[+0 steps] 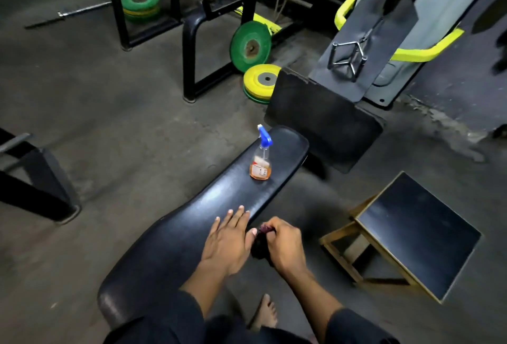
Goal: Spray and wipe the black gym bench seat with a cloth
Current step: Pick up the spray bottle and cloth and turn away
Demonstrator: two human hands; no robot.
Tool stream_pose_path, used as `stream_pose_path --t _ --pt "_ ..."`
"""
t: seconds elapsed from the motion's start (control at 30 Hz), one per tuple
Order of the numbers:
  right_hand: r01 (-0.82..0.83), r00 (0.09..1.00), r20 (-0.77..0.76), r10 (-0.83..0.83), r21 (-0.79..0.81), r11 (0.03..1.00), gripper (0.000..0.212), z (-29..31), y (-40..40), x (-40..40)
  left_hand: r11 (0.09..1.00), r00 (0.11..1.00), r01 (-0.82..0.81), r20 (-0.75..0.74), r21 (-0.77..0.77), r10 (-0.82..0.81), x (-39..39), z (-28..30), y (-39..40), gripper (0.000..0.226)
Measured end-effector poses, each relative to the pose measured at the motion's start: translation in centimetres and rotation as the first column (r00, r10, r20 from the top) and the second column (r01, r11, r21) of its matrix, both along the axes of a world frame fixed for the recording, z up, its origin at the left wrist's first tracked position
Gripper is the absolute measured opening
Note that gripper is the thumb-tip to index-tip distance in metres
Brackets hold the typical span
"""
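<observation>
The bench seat (pixel 192 236) is glossy black with pale grey sheen along its length. The spray bottle (pixel 261 157) is clear plastic holding orange liquid, with a blue trigger head, a white nozzle and a white-and-red label. The cloth (pixel 260 247) is very dark, with a maroon tinge at its top. At 12 o'clock, one weight plate (pixel 251 45) is green with a rusty brown hub; another (pixel 262 78) is yellow with a grey centre. The step stool (pixel 417 234) at 3 o'clock has a black top on a tan frame. The floor (pixel 109 124) is mottled grey.
</observation>
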State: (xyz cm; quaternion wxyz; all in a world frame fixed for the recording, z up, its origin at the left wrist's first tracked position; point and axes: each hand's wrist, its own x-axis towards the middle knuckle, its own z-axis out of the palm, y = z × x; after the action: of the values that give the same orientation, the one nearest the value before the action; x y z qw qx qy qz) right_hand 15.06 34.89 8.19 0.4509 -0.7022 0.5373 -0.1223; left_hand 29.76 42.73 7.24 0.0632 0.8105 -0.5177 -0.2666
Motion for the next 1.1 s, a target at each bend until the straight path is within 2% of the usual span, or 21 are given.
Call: stream_pose_path --t 0.27,0.47,0.63,0.77,0.87,0.93,1.03,1.1 --pt "0.082 0.994 -0.081 -0.075 0.090 0.993 0.034 -0.6 -5.3 0.6 0.998 0.997 0.063 -0.041 -0.006 -0.064 2.3 -3.7 -7.1 0.060" --pt "0.108 0.970 -0.224 -0.091 0.068 0.992 0.044 -0.7 -12.0 1.7 0.998 0.984 -0.070 -0.163 -0.012 0.067 6.4 -5.8 -16.5 0.066" --pt "0.079 0.953 -0.296 -0.064 0.039 0.996 0.038 -1.2 -15.3 2.5 0.946 0.898 -0.318 -0.300 0.059 0.321 11.0 -6.8 -22.9 0.078" --pt "0.111 0.950 -0.300 -0.090 0.054 0.992 0.036 -2.0 -16.3 2.9 0.939 0.867 -0.326 -0.361 0.113 0.344 13.6 -8.8 -26.7 0.095" --pt "0.084 0.956 -0.288 -0.057 0.084 0.993 0.035 -2.6 -16.4 2.1 0.941 0.840 -0.321 -0.427 0.107 0.335 14.3 -10.2 -28.7 0.099" --pt "0.092 0.958 -0.279 -0.061 0.098 0.991 0.035 -3.1 -16.4 0.7 0.949 0.846 -0.297 -0.433 0.101 0.311 13.8 -11.0 -29.7 0.087" --pt "0.131 0.953 -0.289 -0.093 0.118 0.984 0.039 -3.5 -16.6 -2.0 0.939 0.840 -0.327 -0.421 0.108 0.341 12.4 -11.3 -30.4 0.048" --pt "0.215 0.945 -0.277 -0.173 0.127 0.968 0.044 -3.7 -17.0 -4.6 0.933 0.851 -0.354 -0.391 0.065 0.351 10.8 -11.0 -30.9 0.033"
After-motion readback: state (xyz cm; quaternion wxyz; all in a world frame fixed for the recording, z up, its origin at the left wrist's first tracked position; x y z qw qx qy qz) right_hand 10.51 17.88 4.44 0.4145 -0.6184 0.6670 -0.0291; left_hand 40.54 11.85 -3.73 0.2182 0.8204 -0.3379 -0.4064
